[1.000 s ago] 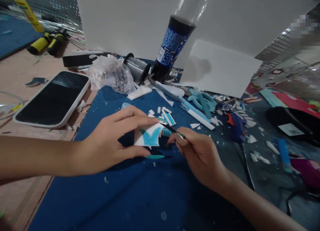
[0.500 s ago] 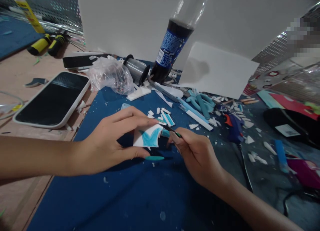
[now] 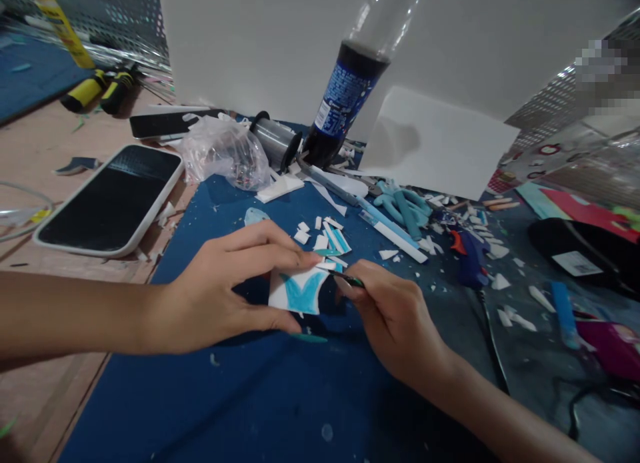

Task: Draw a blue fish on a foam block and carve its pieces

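My left hand (image 3: pixel 230 286) grips a small white foam board piece (image 3: pixel 300 293) painted with a light-blue shape, its thumb below and fingers along the upper edge. Long teal nails stick out past the fingertips. In my right hand (image 3: pixel 385 299) is a thin craft knife (image 3: pixel 345 276), pinched between thumb and fingers. Its dark blade points left and meets the upper right edge of the piece, where a narrow white sliver (image 3: pixel 326 266) shows. Just beyond lie white and blue-striped offcuts (image 3: pixel 337 238) on the blue mat (image 3: pixel 240 396).
A phone (image 3: pixel 113 199) lies at left, near a plastic bag (image 3: pixel 223 149) and a wire spool (image 3: pixel 275 141). Behind stands a half-full soda bottle (image 3: pixel 345 89). Pliers (image 3: pixel 405 206), a blue glue gun (image 3: pixel 470 256) with its cord, and scattered scraps are on the right.
The piece has opened out toward me slightly, its lower edge and my left thumb now lower in view. The knife tip has shifted left and down along the upper edge; a thin sliver now shows there.
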`<state>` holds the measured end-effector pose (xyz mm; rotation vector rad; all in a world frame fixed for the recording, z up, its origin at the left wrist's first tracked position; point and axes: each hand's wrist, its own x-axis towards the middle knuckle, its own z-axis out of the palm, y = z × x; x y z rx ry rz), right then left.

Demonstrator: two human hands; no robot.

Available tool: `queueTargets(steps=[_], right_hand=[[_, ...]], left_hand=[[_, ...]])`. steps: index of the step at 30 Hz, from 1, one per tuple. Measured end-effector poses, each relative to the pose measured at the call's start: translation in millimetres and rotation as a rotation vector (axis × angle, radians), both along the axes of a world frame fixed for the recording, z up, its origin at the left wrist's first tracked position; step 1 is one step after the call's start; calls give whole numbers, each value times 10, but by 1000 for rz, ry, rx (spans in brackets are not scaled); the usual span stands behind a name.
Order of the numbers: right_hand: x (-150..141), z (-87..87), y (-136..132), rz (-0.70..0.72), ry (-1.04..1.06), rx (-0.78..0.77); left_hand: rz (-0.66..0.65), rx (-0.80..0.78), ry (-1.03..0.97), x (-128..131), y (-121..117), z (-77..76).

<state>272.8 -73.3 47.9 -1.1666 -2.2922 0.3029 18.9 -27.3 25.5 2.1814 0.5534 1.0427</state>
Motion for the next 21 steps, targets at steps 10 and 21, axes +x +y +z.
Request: queueTargets(steps=[10,21], right_hand=[[-30,-16,2,26,-24,79],[-44,28,-10,37,7,-18]], left_hand=[[13,137,-24,11,-16,17],[-14,104,-27,-6,-19,37]])
